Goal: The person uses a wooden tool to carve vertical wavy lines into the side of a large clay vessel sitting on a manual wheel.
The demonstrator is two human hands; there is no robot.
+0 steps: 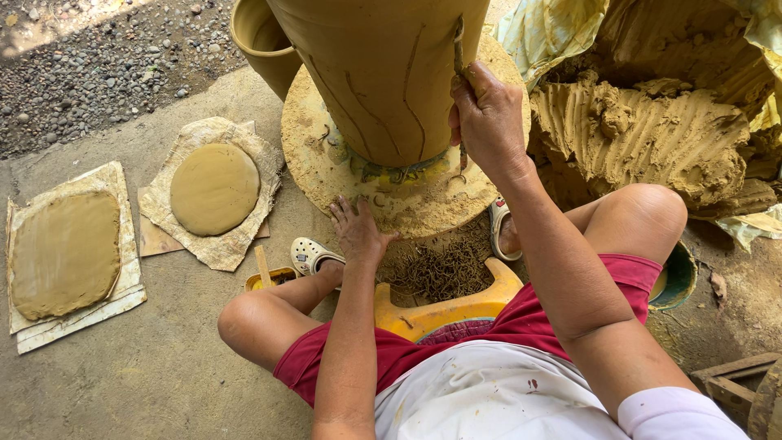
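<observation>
Carving underway: right hand pinches tool against pot, left hand spread on wheel; best keep strokes light and steady.

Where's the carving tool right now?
In the head view the thin carving tool is upright in the right hand, pressed against the tall clay pot's right side, above the round turntable.

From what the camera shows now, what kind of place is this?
Probably an open-air pottery workshop. The right hand carves lines into a large unfired clay pot on a round turntable, a big heap of raw clay lies beside it, and flat clay discs dry on the ground.
</observation>
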